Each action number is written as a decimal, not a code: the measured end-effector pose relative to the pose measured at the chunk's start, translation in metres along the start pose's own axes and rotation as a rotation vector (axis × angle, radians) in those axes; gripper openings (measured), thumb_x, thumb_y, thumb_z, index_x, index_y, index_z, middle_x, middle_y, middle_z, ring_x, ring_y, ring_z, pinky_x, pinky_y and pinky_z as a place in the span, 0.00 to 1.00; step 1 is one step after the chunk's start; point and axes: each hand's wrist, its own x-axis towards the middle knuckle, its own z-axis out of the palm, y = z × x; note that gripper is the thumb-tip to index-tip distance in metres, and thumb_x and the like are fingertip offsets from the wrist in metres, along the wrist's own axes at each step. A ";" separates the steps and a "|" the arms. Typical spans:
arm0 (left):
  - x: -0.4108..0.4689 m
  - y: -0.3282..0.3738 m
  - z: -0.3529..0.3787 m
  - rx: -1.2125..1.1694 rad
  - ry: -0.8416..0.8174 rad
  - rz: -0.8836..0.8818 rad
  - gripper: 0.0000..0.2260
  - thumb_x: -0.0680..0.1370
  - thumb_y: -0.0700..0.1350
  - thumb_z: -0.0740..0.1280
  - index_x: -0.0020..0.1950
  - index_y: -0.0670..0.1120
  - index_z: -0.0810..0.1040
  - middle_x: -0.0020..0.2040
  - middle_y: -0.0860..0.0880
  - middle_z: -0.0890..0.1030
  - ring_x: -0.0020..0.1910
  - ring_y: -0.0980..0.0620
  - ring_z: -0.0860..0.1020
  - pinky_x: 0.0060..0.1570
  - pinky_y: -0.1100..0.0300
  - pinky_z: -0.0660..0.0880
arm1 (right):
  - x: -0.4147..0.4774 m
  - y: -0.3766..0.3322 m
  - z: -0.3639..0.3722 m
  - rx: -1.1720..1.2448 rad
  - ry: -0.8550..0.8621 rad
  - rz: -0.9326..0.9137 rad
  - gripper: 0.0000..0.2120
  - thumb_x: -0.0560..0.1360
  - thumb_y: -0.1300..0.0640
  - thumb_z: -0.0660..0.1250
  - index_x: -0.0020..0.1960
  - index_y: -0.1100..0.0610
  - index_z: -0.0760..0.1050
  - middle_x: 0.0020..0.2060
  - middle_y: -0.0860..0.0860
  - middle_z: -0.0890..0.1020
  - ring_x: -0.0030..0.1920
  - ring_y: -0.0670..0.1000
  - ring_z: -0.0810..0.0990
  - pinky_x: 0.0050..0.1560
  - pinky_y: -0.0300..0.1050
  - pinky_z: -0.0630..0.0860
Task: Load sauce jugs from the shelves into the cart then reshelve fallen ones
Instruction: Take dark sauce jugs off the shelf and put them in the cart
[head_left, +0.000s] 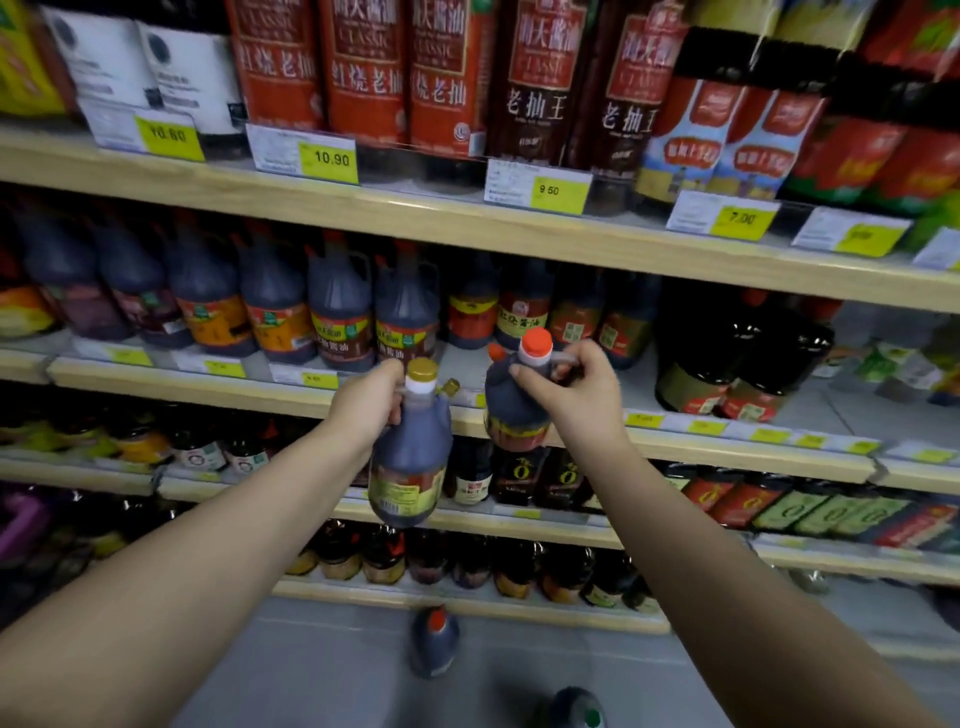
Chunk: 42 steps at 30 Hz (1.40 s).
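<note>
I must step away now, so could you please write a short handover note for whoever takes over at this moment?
Left hand grips a gold-capped dark sauce jug with a yellow-green label by its handle.
Right hand grips an orange-capped dark sauce jug with a red label by its handle.
Both are in front of the wooden-edged shelves.
On the grey floor: a red-capped dark jug and a green-capped dark jug.
Cart not in view; loaded count unknown.
To do: place both held jugs, reshelve the floor jugs.
</note>
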 end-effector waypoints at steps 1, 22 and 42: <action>0.004 0.002 -0.003 -0.002 0.001 0.006 0.18 0.75 0.47 0.60 0.26 0.44 0.64 0.18 0.50 0.66 0.28 0.49 0.66 0.34 0.55 0.62 | 0.006 -0.002 0.006 0.024 0.019 -0.027 0.21 0.68 0.56 0.76 0.36 0.54 0.61 0.31 0.47 0.64 0.32 0.43 0.65 0.34 0.35 0.63; 0.051 0.013 -0.025 -0.047 0.082 -0.023 0.17 0.75 0.46 0.60 0.26 0.44 0.65 0.23 0.46 0.67 0.28 0.50 0.67 0.33 0.57 0.62 | 0.082 0.039 0.084 0.130 -0.019 -0.071 0.15 0.70 0.57 0.75 0.42 0.45 0.70 0.44 0.43 0.71 0.44 0.41 0.72 0.46 0.33 0.70; 0.057 0.020 -0.006 -0.019 0.083 -0.047 0.17 0.74 0.45 0.59 0.26 0.44 0.64 0.25 0.45 0.66 0.28 0.50 0.64 0.34 0.58 0.60 | 0.111 0.086 0.104 0.093 0.119 0.118 0.12 0.80 0.55 0.60 0.58 0.62 0.72 0.46 0.51 0.76 0.49 0.49 0.74 0.44 0.33 0.65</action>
